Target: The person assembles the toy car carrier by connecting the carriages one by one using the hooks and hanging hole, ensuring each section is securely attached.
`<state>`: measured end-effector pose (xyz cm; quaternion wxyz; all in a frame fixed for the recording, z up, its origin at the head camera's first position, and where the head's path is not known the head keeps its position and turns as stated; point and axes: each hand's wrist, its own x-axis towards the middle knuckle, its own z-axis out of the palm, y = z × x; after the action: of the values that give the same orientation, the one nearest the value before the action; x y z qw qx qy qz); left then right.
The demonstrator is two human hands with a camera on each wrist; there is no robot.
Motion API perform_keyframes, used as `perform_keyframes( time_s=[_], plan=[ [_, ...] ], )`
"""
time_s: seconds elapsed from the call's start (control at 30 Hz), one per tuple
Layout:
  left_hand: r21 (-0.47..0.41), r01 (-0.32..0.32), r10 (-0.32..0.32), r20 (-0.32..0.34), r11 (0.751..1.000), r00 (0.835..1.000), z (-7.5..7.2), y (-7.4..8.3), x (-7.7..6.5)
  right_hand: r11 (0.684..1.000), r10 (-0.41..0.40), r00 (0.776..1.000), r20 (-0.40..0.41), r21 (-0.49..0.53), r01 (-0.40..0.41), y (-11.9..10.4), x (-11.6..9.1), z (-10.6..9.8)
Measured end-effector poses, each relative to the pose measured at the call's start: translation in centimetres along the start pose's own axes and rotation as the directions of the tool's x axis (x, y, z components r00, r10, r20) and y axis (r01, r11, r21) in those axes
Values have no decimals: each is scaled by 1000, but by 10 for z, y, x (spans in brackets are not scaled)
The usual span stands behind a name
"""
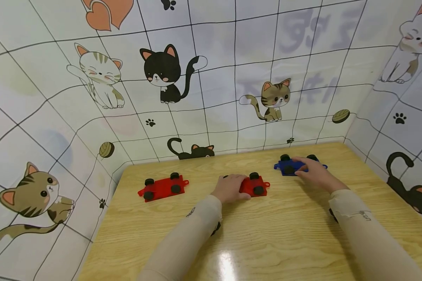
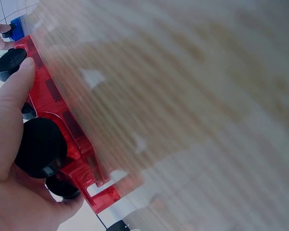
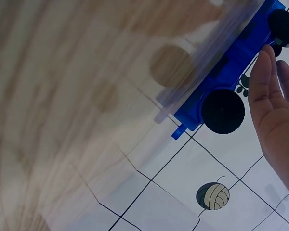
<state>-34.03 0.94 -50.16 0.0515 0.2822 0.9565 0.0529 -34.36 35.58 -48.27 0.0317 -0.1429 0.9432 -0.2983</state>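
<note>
In the head view, my left hand (image 1: 229, 188) lies over the rear part of a red toy wagon (image 1: 254, 187) with black wheels. The left wrist view shows its thumb against the side of this red chassis (image 2: 53, 91) and other fingers beyond the wheels. Farther right, my right hand (image 1: 315, 171) reaches over a blue toy wagon (image 1: 292, 167). Seen from the right wrist, its fingers are fairly straight, with a fingertip close against the blue chassis (image 3: 226, 67); firm contact cannot be told. A second red toy wagon (image 1: 165, 187) lies wheels up at the left.
The wooden table (image 1: 267, 234) bears the wagons in a row toward its back edge. A cat-print cloth (image 1: 221, 86) surrounds it at the back and sides. Dark shapes (image 1: 216, 228) show partly behind the sleeves; what they are cannot be told.
</note>
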Motion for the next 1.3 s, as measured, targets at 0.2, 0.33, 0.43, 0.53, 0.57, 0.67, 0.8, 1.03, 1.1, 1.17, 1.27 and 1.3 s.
perform_keyframes(
  time_s=[0.2, 0.33, 0.43, 0.53, 0.57, 0.67, 0.8, 1.03, 1.1, 1.17, 1.27, 1.3],
  plan=[
    [3, 2, -2, 7, 1000, 1000, -2, 0, -1, 1000, -8, 1000, 1, -28, 8, 2, 2, -1],
    [1, 2, -2, 4, 1000, 1000, -2, 0, -1, 999, -10, 1000, 0, -40, 10, 3, 4, -2],
    [0, 3, -3, 1, 1000, 1000, -3, 0, -2, 999, -6, 1000, -6, -46, 5, 4, 6, -3],
    [-2, 4, -4, 2, 1000, 1000, -4, 0, -2, 999, -1, 1000, -8, -53, 1, 5, 9, -3],
    [-5, 5, -5, 2, 1000, 1000, -4, 0, -3, 998, 0, 1000, -8, -55, -1, 6, 10, -3],
    [-10, 6, -6, 1, 1000, 1000, -4, 0, -2, 998, 3, 1000, -8, -64, -3, 7, 12, -4],
    [-16, 4, -4, 4, 1000, 1000, -2, -1, -2, 998, 13, 1000, -2, -68, -13, 8, 15, -3],
    [-26, 7, -7, -3, 1000, 1000, -3, -1, -2, 997, 44, 999, 13, -71, -43, 8, 19, 0],
    [-25, 6, -6, -4, 1000, 1000, -3, -1, -2, 996, 56, 998, 19, -67, -55, 7, 19, -1],
    [-25, 5, -5, -5, 1000, 1000, -3, -2, -2, 996, 66, 997, 26, -68, -64, 7, 20, -1],
    [-28, 3, -3, -2, 1000, 1000, -2, -2, -1, 995, 75, 997, 37, -71, -72, 6, 21, -2],
    [-29, 2, -2, -1, 1000, 1000, -2, -2, -2, 995, 79, 996, 44, -71, -76, 7, 22, -2]
  ],
)
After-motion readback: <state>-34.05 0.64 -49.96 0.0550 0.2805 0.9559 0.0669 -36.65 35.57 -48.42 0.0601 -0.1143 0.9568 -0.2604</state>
